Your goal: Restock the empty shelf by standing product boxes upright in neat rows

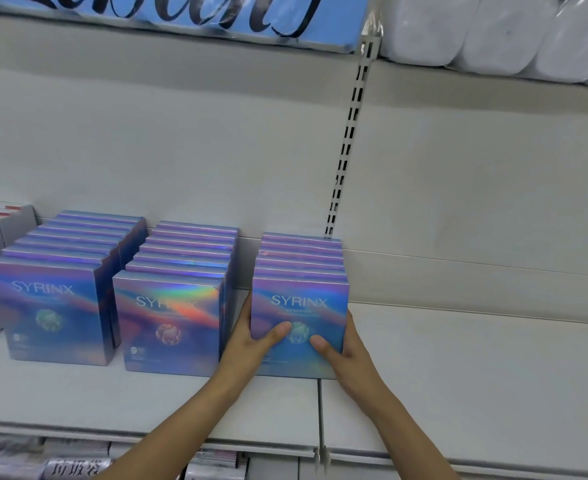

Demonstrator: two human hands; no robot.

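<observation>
A person stands at a white shelf [458, 368], both hands clamped around a row of boxes [301, 271]. The left hand [251, 337] presses the row's left side, thumb laid across the front box [299, 327]; its other fingers are hidden behind the side. The right hand [341, 348] grips the right side the same way, thumb on the front face, fingers out of sight.

The boxes look light and stiff, thin cardboard with a glossy film that is likely slippery, so squeezing the whole row from both sides and sliding it along the shelf seems the safest hold; lifting it could let middle boxes drop out.

Each box is flat and nearly square, shimmering blue and purple with rainbow glare, the word SYRINX in white, and a small round emblem below. This row stands upright at the right end of the stock, near the shelf's front edge. Two more rows stand to its left: a middle row [178, 292] just beside it, and a left row [60, 282] beyond that. Bare shelf stretches to the right.
</observation>
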